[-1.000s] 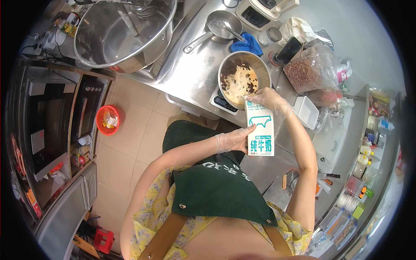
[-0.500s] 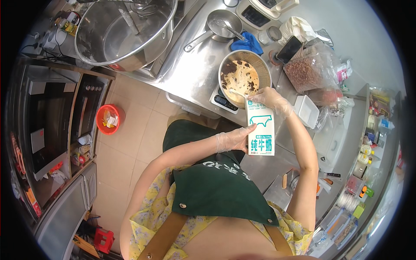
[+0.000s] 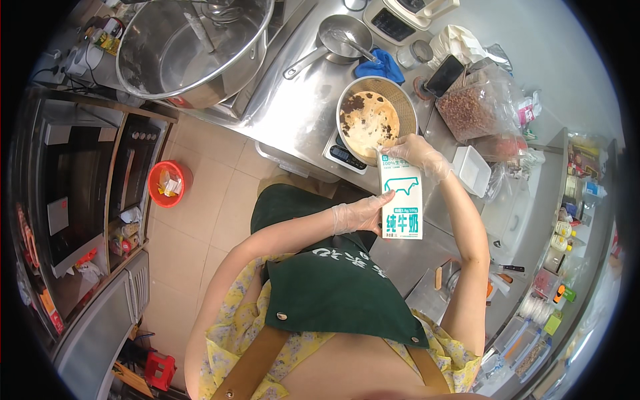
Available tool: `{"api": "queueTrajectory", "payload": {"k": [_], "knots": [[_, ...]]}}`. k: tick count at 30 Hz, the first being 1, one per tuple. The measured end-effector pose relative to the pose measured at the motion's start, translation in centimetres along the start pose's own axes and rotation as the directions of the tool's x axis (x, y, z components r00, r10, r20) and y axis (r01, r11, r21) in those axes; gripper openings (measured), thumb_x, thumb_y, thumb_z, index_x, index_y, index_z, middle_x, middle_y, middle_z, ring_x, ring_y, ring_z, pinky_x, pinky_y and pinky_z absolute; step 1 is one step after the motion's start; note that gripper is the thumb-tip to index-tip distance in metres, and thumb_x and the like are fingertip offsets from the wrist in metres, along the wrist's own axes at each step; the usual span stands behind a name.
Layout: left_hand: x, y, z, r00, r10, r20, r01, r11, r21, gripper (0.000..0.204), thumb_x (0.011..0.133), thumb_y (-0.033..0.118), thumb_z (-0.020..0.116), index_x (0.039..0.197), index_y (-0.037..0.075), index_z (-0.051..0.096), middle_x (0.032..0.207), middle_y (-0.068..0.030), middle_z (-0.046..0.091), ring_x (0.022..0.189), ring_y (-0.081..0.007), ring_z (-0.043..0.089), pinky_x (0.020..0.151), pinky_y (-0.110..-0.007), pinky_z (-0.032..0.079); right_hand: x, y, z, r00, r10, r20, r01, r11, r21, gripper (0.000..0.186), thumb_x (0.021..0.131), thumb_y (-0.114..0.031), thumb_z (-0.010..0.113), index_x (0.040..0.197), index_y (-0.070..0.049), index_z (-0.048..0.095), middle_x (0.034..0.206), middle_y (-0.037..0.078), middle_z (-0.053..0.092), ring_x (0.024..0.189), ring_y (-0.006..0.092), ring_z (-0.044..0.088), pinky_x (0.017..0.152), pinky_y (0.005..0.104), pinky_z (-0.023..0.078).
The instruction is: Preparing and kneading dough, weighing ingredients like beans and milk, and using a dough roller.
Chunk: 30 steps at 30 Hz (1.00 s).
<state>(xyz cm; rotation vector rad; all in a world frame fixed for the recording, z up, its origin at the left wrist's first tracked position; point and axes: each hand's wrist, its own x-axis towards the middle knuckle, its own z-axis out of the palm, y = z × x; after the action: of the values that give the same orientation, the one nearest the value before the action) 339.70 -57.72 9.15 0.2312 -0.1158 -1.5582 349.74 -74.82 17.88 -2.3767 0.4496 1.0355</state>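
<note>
A carton (image 3: pixel 402 200) with a teal cow drawing is gripped by both my hands, each in a clear plastic glove. My left hand (image 3: pixel 360 215) holds its lower part from the left. My right hand (image 3: pixel 419 155) is closed on its top, which tilts over the near rim of a metal bowl (image 3: pixel 408 108). Inside lie pale creamy liquid and scattered dark brown pieces (image 3: pixel 357 101); the carton's spout is mostly hidden by my fingers. The bowl rests on a digital scale (image 3: pixel 342 157) on the steel counter (image 3: pixel 280 113).
A large steel pot (image 3: pixel 233 87) stands upper left; a saucepan (image 3: pixel 340 33), blue cloth (image 3: pixel 380 67) and bagged ingredients (image 3: pixel 467 113) behind the bowl. A white tray (image 3: pixel 470 172) is at right. Ovens (image 3: pixel 80 180) and a red bucket (image 3: pixel 183 197) are at left, shelving (image 3: pixel 553 280) at far right.
The pale liquid has spread across the bowl, covering more of the dark pieces. A stream at the carton's top showed half a second ago. My hands have barely moved.
</note>
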Motion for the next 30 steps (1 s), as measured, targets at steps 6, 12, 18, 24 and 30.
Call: {"api": "queueTrajectory", "payload": {"k": [6, 12, 18, 24, 30], "knots": [[0.1, -0.1, -0.3, 1.0, 0.005, -0.013, -0.005, 1.0, -0.016, 0.074, 0.091, 0.067, 0.033, 0.142, 0.014, 0.03, 0.135, -0.0135, 0.047, 0.122, -0.0307, 0.05, 0.088, -0.059, 0.046, -0.1, -0.4, 0.0, 1.0, -0.01, -0.016, 0.009, 1.0, -0.006, 0.044, 0.079, -0.036, 0.074, 0.092, 0.006, 0.07, 0.075, 0.01, 0.068, 0.066, 0.0138, 0.062, 0.062, 0.0304, 0.049], [-0.1, 0.5, -0.3, 0.999, 0.007, -0.048, -0.005, 0.999, 0.037, 0.075, 0.09, 0.068, 0.03, 0.143, 0.015, 0.03, 0.136, -0.0129, 0.047, 0.124, -0.0301, 0.049, 0.09, -0.059, 0.044, 0.3, -0.8, -0.3, 0.999, -0.027, -0.033, 0.027, 1.0, 0.007, 0.046, 0.078, -0.037, 0.075, 0.092, 0.006, 0.07, 0.074, 0.012, 0.068, 0.063, 0.0156, 0.063, 0.06, 0.0314, 0.049], [-0.3, 1.4, -0.8, 0.994, -0.012, -0.107, 0.025, 0.992, 0.124, 0.072, 0.091, 0.068, 0.028, 0.144, 0.018, 0.03, 0.136, -0.0109, 0.048, 0.123, -0.029, 0.049, 0.092, -0.057, 0.044, 0.9, -1.1, -0.7, 0.998, -0.031, -0.063, 0.034, 0.998, 0.053, 0.048, 0.076, -0.039, 0.075, 0.092, 0.005, 0.069, 0.075, 0.013, 0.069, 0.064, 0.0179, 0.066, 0.059, 0.0311, 0.051], [-0.6, 2.3, -0.5, 0.985, 0.017, -0.174, 0.015, 0.984, 0.179, 0.071, 0.092, 0.067, 0.028, 0.143, 0.018, 0.03, 0.13, -0.0098, 0.053, 0.118, -0.026, 0.054, 0.086, -0.053, 0.049, 1.5, -1.8, -1.3, 0.998, 0.036, -0.06, -0.032, 0.998, 0.061, 0.047, 0.076, -0.039, 0.075, 0.094, 0.004, 0.069, 0.076, 0.012, 0.069, 0.062, 0.0183, 0.066, 0.057, 0.0311, 0.051], [-0.6, 2.7, -0.7, 0.981, 0.021, -0.193, 0.022, 0.976, 0.218, 0.072, 0.093, 0.066, 0.025, 0.143, 0.015, 0.032, 0.131, -0.0118, 0.053, 0.118, -0.0268, 0.054, 0.086, -0.052, 0.05, 1.5, -2.1, -1.3, 0.995, 0.084, -0.052, -0.074, 0.982, 0.176, 0.045, 0.076, -0.037, 0.076, 0.086, 0.006, 0.07, 0.074, 0.011, 0.068, 0.065, 0.0181, 0.063, 0.064, 0.0331, 0.05]]}}
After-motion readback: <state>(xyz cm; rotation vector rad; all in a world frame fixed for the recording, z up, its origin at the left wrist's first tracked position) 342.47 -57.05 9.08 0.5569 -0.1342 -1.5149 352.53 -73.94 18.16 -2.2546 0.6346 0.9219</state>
